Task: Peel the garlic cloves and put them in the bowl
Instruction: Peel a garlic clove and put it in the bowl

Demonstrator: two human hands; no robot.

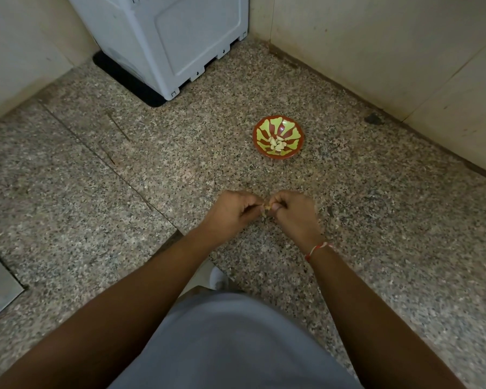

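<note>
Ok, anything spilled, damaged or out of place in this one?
Nothing spilled. The bowl sits upright on the floor with peeled cloves inside. Both hands, left hand and right hand, pinch one clove. Only oddity: the work happens on the floor.

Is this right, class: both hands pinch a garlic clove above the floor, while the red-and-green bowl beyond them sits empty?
Not quite. The head view shows the red-and-green bowl already holding several peeled cloves. The rest stands: the left hand and right hand pinch a garlic clove above the floor.
</note>
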